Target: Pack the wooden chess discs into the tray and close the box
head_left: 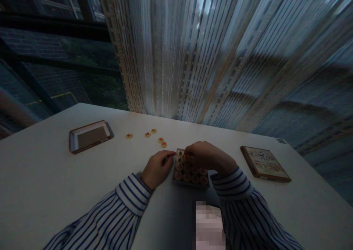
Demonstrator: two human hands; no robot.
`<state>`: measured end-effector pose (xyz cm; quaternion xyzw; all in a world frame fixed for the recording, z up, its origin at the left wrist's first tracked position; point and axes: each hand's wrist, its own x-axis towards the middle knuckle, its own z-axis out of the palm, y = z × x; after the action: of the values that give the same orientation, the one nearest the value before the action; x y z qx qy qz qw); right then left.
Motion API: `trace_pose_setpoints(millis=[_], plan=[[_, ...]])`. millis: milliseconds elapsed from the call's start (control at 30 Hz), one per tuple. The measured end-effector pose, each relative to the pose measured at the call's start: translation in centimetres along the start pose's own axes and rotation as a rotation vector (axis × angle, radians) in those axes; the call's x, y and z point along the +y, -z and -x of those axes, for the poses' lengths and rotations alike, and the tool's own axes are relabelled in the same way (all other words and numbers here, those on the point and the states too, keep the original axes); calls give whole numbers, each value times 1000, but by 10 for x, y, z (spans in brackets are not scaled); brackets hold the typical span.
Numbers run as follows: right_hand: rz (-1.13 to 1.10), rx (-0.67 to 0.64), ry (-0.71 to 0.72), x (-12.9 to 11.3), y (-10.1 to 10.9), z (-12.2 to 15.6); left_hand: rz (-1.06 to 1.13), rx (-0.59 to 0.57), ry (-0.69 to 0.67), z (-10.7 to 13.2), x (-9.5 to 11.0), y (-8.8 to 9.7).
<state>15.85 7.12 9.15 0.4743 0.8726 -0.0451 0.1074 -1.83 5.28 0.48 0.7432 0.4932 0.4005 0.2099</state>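
A small clear tray (190, 185) stands on the white table, with round wooden xiangqi pieces (186, 177) set in rows inside it. My left hand (157, 169) rests at the tray's left side, fingers curled, thumb and forefinger against its upper left edge. Over the upper part of the tray, my right hand (205, 155) reaches in from the right with its fingertips pinched down on a xiangqi piece (188, 157). That hand hides the tray's upper right corner. Beyond my left hand, several loose pieces with red characters, among them one xiangqi piece (163, 144), lie flat on the table.
An open box half (91, 147) with a brown rim lies at the left. On the right is a flat box lid (266, 164) with a printed picture. A striped string curtain (176, 58) hangs behind the table's (116, 206) far edge, beside a window.
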Motion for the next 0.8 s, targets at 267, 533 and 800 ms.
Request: trace_pose_setpoints(millis=[267, 533, 800], plan=[[9, -21, 20, 1, -4, -1, -4, -11, 10, 0, 2, 1], [6, -33, 8, 0, -3, -1, 2, -17, 12, 0, 2, 1], [-8, -49, 5, 0, -2, -1, -4, -20, 13, -1, 2, 2]])
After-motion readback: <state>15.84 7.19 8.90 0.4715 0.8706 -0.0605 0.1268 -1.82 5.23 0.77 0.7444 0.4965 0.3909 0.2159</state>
